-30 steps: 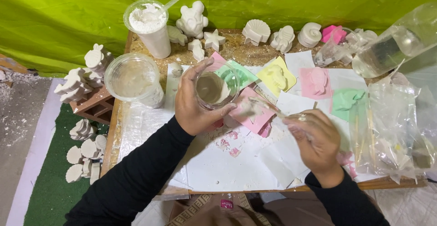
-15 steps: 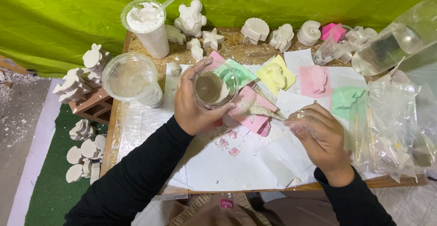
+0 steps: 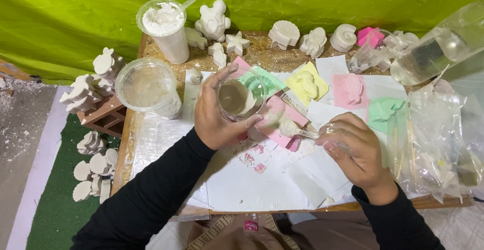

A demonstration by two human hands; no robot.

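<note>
Left of centre, the left hand (image 3: 214, 116) wraps one clear plastic cup (image 3: 238, 98) of greyish plaster mix, tilted over one pink mould (image 3: 279, 119) on the worktop (image 3: 262, 53). Just right, the right hand (image 3: 355, 151) pinches one clear spoon (image 3: 292, 129), its plaster-coated tip touching that mould.

My left hand (image 3: 214, 116) wraps around a clear plastic cup (image 3: 240, 98) of pale wet mix, held just above the pink mould (image 3: 280, 120). My right hand (image 3: 354, 151) pinches a clear spoon (image 3: 297, 130) whose coated tip rests over that mould. White cast figures (image 3: 285, 33) line the table's far edge (image 3: 262, 53).
</note>
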